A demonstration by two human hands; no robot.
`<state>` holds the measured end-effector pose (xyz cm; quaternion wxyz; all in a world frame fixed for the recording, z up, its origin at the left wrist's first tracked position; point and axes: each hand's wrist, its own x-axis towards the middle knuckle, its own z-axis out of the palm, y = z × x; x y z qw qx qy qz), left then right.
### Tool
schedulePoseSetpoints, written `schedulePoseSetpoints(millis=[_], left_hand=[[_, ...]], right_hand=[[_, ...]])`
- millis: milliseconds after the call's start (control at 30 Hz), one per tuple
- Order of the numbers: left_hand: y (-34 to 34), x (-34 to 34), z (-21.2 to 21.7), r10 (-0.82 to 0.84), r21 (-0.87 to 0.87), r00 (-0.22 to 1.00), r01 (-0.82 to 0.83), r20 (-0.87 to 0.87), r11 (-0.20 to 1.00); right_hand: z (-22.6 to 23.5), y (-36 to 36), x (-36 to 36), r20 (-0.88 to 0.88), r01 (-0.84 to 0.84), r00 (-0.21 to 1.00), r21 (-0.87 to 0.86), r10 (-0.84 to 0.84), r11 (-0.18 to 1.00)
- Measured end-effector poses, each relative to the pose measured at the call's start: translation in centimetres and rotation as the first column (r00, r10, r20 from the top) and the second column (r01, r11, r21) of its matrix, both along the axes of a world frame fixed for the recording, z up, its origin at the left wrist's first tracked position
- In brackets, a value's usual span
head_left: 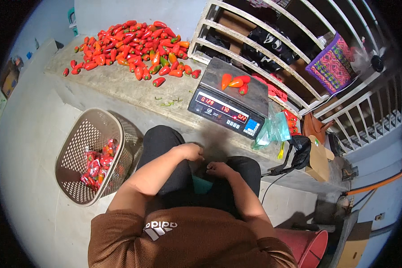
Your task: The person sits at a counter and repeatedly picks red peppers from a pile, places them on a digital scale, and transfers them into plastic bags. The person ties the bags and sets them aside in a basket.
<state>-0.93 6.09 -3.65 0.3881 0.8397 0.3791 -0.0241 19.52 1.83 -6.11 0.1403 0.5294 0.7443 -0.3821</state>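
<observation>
My left hand (191, 152) is above my left knee with its fingers curled in. Across a small gap, my right hand (218, 169) is also closed, over my right thigh. Whatever either hand may hold is hidden or too small to make out. Beyond the hands, a black digital scale (216, 107) with a lit red display stands on a concrete ledge (134, 96). Several red and orange peppers (236, 81) lie together on its dark top. To the left of the scale spreads a large heap of red peppers (134, 47), a few tinged green or orange.
A beige plastic basket (64, 165) on the floor at left holds packed peppers (98, 165) in clear plastic. Clear greenish bags (272, 129) lie right of the scale, near a black bag (297, 154) and cardboard box (318, 161). White metal bars (263, 44) stand behind.
</observation>
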Motion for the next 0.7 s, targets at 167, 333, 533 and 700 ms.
schedulePoseSetpoints(millis=[167, 333, 533, 700], left_hand=[[-0.2, 0.3, 0.1, 0.041, -0.018, 0.999, -0.041, 0.0, 0.999], [-0.3, 0.2, 0.0, 0.052, -0.011, 0.999, -0.052, 0.008, 0.999], [-0.2, 0.2, 0.2, 0.073, -0.049, 0.997, -0.073, 0.005, 0.996], [-0.3, 0.0, 0.5, 0.083, -0.091, 0.996, -0.084, -0.014, 0.992]], right_hand=[[-0.8, 0.0, 0.7, -0.019, 0.005, 1.0, 0.021, -0.005, 1.0], [-0.2, -0.4, 0.6, -0.032, 0.063, 0.998, 0.007, -0.063, 0.998], [-0.5, 1.2, 2.5, -0.214, 0.215, 0.964, 0.265, -0.16, 0.94], [1.8, 2.7, 4.3, -0.489, 0.726, 0.674, 0.304, -0.554, 0.617]])
